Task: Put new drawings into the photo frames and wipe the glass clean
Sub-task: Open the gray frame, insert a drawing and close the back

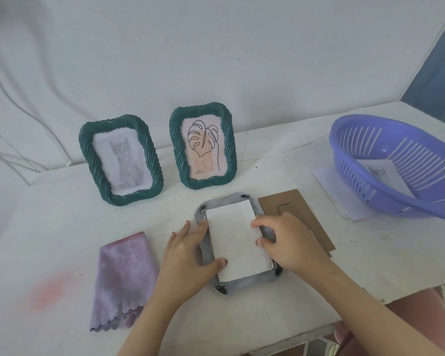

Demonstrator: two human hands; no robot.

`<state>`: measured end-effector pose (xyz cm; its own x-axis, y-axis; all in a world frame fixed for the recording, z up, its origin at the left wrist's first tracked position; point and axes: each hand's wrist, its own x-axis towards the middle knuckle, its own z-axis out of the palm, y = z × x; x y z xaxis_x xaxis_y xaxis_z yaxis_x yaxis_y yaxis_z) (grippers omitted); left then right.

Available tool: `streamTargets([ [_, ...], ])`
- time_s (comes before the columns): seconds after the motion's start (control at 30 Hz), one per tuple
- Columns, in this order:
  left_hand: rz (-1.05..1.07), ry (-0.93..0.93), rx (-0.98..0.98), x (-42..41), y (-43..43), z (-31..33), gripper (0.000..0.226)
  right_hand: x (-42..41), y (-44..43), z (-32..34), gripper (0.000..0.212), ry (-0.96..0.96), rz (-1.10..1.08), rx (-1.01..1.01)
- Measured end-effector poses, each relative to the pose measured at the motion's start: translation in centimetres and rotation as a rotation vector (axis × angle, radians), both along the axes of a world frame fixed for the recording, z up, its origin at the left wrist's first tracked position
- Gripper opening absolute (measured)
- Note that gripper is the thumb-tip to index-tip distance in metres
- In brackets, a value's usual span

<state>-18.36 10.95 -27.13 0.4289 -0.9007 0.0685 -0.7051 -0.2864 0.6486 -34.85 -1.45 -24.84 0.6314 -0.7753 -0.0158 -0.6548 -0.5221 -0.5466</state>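
Two hands are shown pressing a white sheet (238, 240), blank side up, into the back of a face-down frame (252, 202). The left hand (188, 255) is laid flat, fingers extended along the sheet's left edge and thumb on its near corner; nothing is gripped. The right hand (290, 242) is curled loosely, its fingertips (258, 242) pinning the right edge. The sheet appears slightly skewed in the recess; if it is pushed unevenly, a corner may be creased or caught under a black turn clip (242, 196). Just left of the left hand, a folded lilac cloth (125, 278) is kept for wiping. Partly hidden behind the right hand lies the brown backing board (297, 204), which must be reached around. Farther off, beyond the fingertips, two green frames stand upright: one with a cat drawing (121, 160), one with a leaf drawing (203, 150). To the far right, a purple basket (396, 165) rests tilted on spare prints (344, 204).
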Motion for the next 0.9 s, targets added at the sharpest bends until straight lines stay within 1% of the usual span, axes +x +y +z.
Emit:
streamTargets([
  [0.17,-0.027,-0.029,0.005,0.2,0.1,-0.3,0.089,0.2,0.2,0.6,0.035,0.027,0.028,-0.042],
  [0.27,-0.041,-0.034,0.010,0.2,0.1,-0.4,0.089,0.3,0.4,0.5,0.035,-0.002,0.051,-0.070],
  [0.37,-0.058,-0.050,0.011,0.2,0.2,-0.6,0.096,0.3,0.2,0.2,0.035,-0.020,0.053,-0.067],
  [0.57,-0.063,-0.080,0.003,0.1,0.2,-1.3,0.096,-0.2,-0.1,-0.2,0.034,-0.060,0.084,-0.071],
  [0.63,-0.064,-0.068,-0.008,-0.1,0.2,-1.4,0.095,-0.5,-0.4,-0.3,0.033,-0.151,0.053,-0.061],
  [0.7,-0.075,-0.051,-0.008,-0.2,0.4,-1.4,0.097,-1.1,-0.7,-0.3,0.032,-0.185,-0.063,-0.140],
  [0.73,-0.085,-0.053,-0.002,-0.3,0.5,-1.4,0.100,-1.4,-0.8,-0.2,0.034,-0.140,-0.158,-0.189],
  [0.77,-0.095,-0.063,0.008,-0.3,0.7,-1.4,0.103,-1.7,-1.0,-0.1,0.038,-0.029,-0.250,-0.222],
  [0.8,-0.102,-0.076,0.020,-0.4,0.8,-1.3,0.104,-2.0,-1.0,0.0,0.045,0.133,-0.317,-0.228],
  [0.83,-0.109,-0.086,0.032,-0.3,1.0,-1.3,0.105,-2.3,-1.1,0.1,0.053,0.287,-0.356,-0.210],
  [0.87,-0.117,-0.092,0.047,-0.4,1.2,-1.2,0.106,-2.5,-1.1,0.1,0.061,0.385,-0.381,-0.177],
  [0.9,-0.128,-0.096,0.061,-0.4,1.4,-1.2,0.109,-2.7,-1.0,0.1,0.067,0.427,-0.400,-0.144],
])
